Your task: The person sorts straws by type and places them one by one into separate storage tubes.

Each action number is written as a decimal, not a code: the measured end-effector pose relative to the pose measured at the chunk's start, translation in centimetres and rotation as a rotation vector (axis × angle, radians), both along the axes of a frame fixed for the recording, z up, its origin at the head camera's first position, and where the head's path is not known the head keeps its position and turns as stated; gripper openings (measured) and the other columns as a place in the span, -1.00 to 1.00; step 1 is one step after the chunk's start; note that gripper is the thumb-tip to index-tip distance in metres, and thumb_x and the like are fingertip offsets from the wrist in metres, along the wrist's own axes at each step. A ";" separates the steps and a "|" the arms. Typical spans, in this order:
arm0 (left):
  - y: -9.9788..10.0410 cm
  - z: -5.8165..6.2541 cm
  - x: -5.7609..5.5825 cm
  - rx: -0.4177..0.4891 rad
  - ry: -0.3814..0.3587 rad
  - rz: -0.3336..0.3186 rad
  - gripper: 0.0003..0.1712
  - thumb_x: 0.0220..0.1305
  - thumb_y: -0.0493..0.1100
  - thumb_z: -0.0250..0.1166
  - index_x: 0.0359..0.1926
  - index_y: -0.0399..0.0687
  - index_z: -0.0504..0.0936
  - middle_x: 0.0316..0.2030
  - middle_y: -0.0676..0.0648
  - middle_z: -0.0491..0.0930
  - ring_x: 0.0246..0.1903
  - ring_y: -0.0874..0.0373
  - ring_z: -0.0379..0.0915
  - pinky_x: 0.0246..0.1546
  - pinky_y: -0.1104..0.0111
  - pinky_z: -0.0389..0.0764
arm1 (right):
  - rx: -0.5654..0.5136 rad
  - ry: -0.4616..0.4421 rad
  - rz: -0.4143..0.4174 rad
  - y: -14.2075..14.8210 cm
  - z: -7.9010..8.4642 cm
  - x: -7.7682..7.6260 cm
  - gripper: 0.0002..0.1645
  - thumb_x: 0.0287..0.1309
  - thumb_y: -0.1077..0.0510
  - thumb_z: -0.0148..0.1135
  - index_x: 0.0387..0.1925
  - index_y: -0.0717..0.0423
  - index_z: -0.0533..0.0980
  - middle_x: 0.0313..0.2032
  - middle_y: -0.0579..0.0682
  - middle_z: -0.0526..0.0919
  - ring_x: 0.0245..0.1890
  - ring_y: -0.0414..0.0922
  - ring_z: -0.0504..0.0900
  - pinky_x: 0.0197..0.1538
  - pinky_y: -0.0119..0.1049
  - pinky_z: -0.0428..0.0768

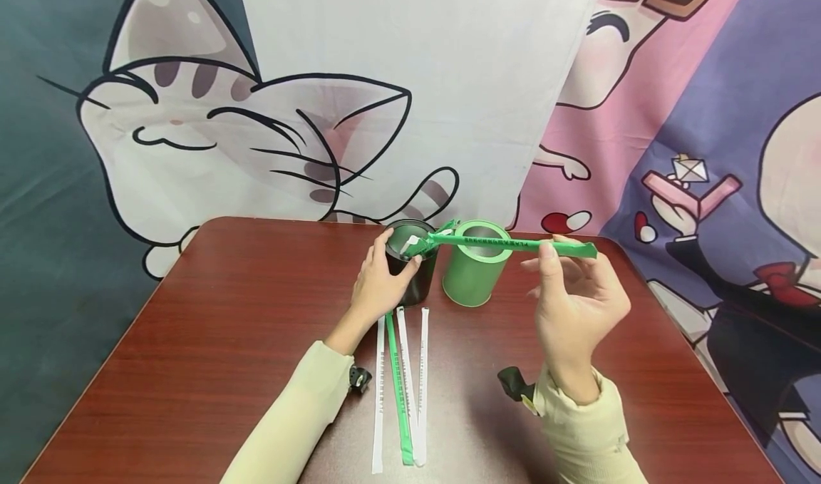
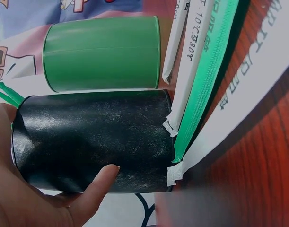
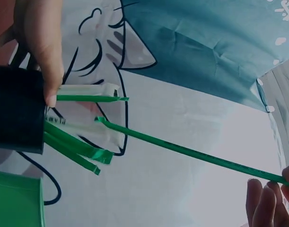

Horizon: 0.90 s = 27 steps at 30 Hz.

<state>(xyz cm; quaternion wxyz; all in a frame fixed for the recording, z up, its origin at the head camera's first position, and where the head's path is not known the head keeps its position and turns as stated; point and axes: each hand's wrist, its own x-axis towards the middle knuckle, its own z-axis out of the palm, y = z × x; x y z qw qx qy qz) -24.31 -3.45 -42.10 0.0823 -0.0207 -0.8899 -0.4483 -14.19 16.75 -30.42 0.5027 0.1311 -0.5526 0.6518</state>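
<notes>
Cartoon-printed cloth hung behind the table. Gripping the black canister was the left hand; right of that canister, the right hand pinched one end of a green wrapped straw, which reached leftward from that hand to above the canister.
</notes>
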 end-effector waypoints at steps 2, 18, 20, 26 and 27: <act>0.0 -0.1 0.0 -0.001 0.001 -0.001 -0.11 0.22 0.44 0.15 0.49 0.43 0.08 0.28 -0.05 0.36 0.16 -0.13 0.39 -0.02 -0.13 0.45 | 0.021 -0.020 -0.006 -0.1 -0.1 -0.1 -0.77 0.04 0.46 0.36 -0.24 0.58 0.59 -0.46 0.06 0.72 -0.60 -0.15 0.67 -0.66 -0.48 0.43; -0.1 -0.1 0.0 -0.010 -0.010 -0.007 -0.09 0.21 0.49 0.12 0.50 0.47 0.05 0.31 -0.03 0.33 0.19 -0.13 0.37 -0.02 -0.13 0.45 | 0.441 -0.236 -0.106 -0.5 -1.2 -1.8 -0.72 0.08 0.31 0.45 -0.12 0.29 0.69 -0.23 0.06 0.76 -0.40 -0.15 0.69 -0.32 -0.51 0.51; -0.1 -0.1 0.0 -0.012 -0.017 -0.006 -0.10 0.21 0.48 0.13 0.50 0.49 0.04 0.31 -0.02 0.33 0.18 -0.12 0.38 -0.03 -0.13 0.45 | 0.613 -0.327 -0.106 -0.5 -1.8 -2.0 -0.62 0.07 0.24 0.48 -0.03 0.19 0.68 -0.15 0.02 0.75 -0.34 -0.10 0.69 -0.26 -0.51 0.46; -0.1 -0.2 0.0 -0.010 -0.007 -0.006 -0.10 0.21 0.47 0.14 0.50 0.48 0.05 0.31 -0.03 0.34 0.17 -0.13 0.39 -0.03 -0.14 0.45 | 0.717 -0.453 -0.057 -0.4 -3.0 -1.9 -0.46 0.01 0.16 0.54 0.08 0.13 0.63 -0.09 0.01 0.74 -0.32 -0.01 0.72 -0.30 -0.49 0.39; -0.2 -0.2 0.0 -0.011 -0.002 -0.002 -0.10 0.21 0.47 0.15 0.50 0.47 0.06 0.30 -0.04 0.34 0.17 -0.13 0.39 -0.03 -0.14 0.45 | 0.712 -0.454 -0.053 -0.4 -3.1 -1.9 -0.46 0.01 0.16 0.54 0.07 0.13 0.63 -0.09 0.02 0.74 -0.32 -0.01 0.72 -0.28 -0.50 0.41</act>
